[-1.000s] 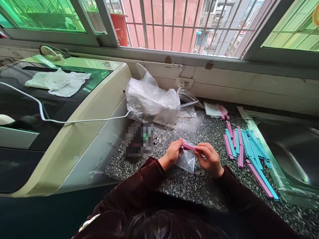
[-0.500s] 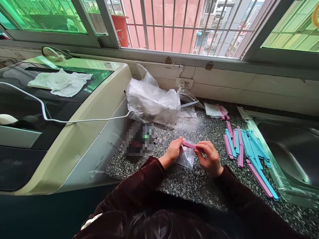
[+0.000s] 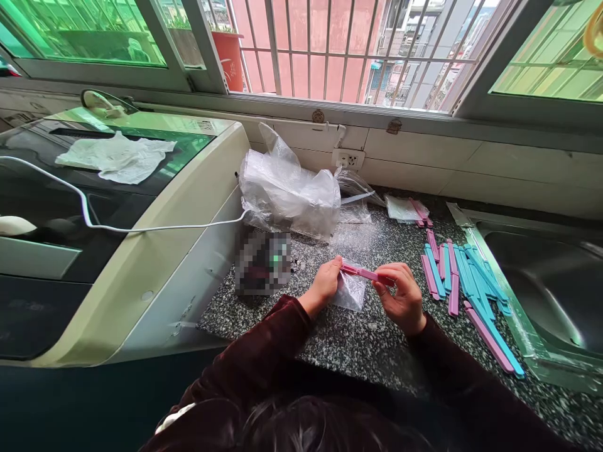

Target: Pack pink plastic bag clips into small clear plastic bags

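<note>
A pink bag sealing clip [image 3: 360, 271] lies across the top of a small clear plastic bag [image 3: 351, 296] over the countertop. My left hand [image 3: 326, 281] grips the clip's left end together with the bag's upper corner. At the other end, the fingers of my right hand [image 3: 400, 295] pinch the clip. The clip looks partly parted along its length. Whether the bag's edge sits inside it I cannot tell. To the right lie several pink clips [image 3: 453, 295] and blue clips [image 3: 471, 276] in a loose pile.
A crumpled plastic bag [image 3: 292, 188] stands against the tiled wall below a socket [image 3: 348, 159]. On the left is a large appliance [image 3: 188, 263] with a white cable [image 3: 188, 227]. A steel sink [image 3: 551, 282] borders the clips. A flat clear packet [image 3: 405, 208] lies near the wall.
My right hand has shifted slightly right and turned its end of the clip. The clip's two strips now show apart, where before it looked like one bar. My left hand has barely moved.
</note>
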Demonstrator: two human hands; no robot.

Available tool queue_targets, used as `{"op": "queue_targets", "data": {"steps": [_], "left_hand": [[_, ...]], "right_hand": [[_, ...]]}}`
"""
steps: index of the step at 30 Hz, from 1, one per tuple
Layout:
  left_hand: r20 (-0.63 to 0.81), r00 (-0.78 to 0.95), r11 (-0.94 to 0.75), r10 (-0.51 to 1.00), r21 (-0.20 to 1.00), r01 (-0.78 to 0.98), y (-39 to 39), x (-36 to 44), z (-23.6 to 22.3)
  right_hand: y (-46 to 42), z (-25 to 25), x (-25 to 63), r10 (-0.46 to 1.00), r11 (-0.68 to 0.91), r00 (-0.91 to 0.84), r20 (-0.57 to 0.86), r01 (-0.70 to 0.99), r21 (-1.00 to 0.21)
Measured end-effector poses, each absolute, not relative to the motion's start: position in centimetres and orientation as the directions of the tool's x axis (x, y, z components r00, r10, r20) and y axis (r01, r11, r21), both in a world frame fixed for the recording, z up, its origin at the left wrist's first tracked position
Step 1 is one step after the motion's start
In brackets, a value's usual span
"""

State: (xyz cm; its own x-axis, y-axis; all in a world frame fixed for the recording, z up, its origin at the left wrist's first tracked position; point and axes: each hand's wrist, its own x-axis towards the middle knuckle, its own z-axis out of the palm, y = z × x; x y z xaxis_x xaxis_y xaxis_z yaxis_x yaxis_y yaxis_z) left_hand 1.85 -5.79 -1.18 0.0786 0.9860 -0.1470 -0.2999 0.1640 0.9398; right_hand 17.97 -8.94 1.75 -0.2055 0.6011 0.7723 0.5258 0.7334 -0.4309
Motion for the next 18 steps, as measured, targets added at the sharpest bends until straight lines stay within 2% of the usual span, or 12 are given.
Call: {"op": "queue_targets", "data": {"steps": [9, 18], "left_hand": [[-0.141, 0.055, 0.151, 0.988, 0.929, -0.337, -5.6, 1.6, -1.4], [-0.167, -0.002, 0.153, 0.986, 0.906, -0.395, -5.2, 1.3, -1.7]], "right_hand": [[-8.8, 2.0, 18.4, 0.587, 0.73, -0.187, 0.788, 0.543, -0.415], [-8.5, 1.9, 19.1, 0.603, 0.704, -0.119, 0.789, 0.544, -0.456]]}}
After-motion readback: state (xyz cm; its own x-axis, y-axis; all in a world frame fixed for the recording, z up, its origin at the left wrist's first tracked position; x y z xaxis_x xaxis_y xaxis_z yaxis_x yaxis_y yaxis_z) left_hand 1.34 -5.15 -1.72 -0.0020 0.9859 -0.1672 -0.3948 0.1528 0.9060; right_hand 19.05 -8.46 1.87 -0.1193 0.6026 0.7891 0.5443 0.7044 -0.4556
